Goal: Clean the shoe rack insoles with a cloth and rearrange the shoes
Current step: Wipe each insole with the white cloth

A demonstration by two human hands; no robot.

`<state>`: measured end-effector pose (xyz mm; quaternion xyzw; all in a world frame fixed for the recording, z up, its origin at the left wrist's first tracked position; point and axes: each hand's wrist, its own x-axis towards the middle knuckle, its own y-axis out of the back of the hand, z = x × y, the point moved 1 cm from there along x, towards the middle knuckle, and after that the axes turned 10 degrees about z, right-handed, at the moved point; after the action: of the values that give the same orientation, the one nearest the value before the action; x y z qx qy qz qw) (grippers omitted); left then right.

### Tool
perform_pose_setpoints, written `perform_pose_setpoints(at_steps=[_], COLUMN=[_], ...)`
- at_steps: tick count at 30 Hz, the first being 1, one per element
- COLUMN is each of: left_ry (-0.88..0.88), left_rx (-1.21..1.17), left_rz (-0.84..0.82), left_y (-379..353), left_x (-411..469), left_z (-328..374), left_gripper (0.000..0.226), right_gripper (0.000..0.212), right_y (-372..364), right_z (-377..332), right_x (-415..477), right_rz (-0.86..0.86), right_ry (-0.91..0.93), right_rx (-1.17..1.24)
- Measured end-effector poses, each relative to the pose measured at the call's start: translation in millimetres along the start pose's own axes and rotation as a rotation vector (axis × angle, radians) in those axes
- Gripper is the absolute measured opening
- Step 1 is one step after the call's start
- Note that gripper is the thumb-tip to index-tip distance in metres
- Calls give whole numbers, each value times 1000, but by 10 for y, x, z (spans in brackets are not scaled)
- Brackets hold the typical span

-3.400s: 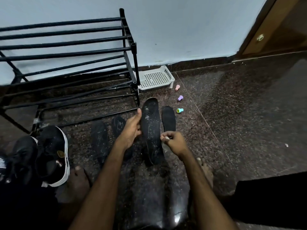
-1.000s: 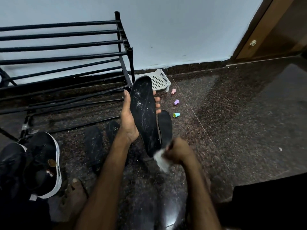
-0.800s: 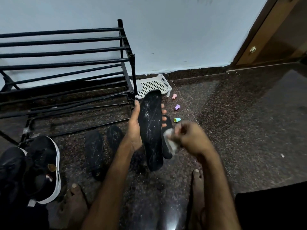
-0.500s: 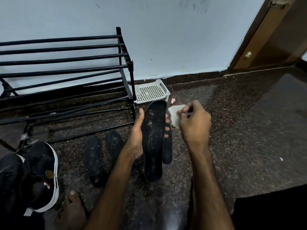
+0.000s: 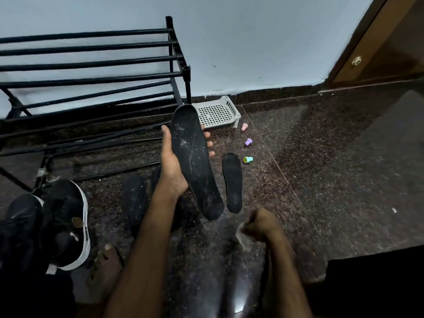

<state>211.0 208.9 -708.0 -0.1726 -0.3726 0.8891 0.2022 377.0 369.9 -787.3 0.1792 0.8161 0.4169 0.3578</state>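
the left hand (image 5: 173, 167) grips the dusty insole (image 5: 195, 157), raised above the floor. the right hand (image 5: 260, 224), curled round the cloth (image 5: 243, 236), has swept from the toe end to below the heel. 1 pass looks done, but white dust remains, so more wiping is likely needed.

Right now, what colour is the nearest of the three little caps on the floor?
The cap is teal with a yellow end, seen best in the head view.
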Motion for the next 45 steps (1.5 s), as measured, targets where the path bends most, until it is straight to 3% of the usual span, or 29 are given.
perform_pose_setpoints(at_steps=[6,10,12,13,15,17,20,23,28,34,39,45], left_ry=[115,276,344,367,404,447,501,529,575,537,540,524], left_rx=[-8,-39,-86,-100,-106,-97,-72,-78,-10,49,40,19], left_rz=[144,297,320,327,333,302,224,152,55,80,99,99], left_y=[104,194,216,211,195,156,96,40,-108,-248,-299,-295], left_x=[42,61,38,18,-12,-38,-47,-69,-130,-148,-172,-151], left_z=[-97,-148,-177,-196,-238,-258,-289,-341,-421,-486,-513,-507], left_gripper=[90,93,91,89,88,92,96,88,72,62,56,58], right_gripper=[21,13,27,32,23,7,32,37,17,15,17,15], right_y=[272,205,155,145,166,235,365,563,847,745,682,726], right_z=[-396,-576,-602,-615,-644,-649,-606,-621,-871,-1168,-1131,-1144], right_x=[53,-95,-148,-157,-163,-110,-25,-5,-111,-37,-63,-45], right_rz=[93,-146,-243,-267,-262,-86,291,460,783,893,926,807], right_ry=[140,157,135,133,155,202,166,166,329,515,484,643], right_rx=[758,903,944,948,968,900,729,833,757,398,389,358])
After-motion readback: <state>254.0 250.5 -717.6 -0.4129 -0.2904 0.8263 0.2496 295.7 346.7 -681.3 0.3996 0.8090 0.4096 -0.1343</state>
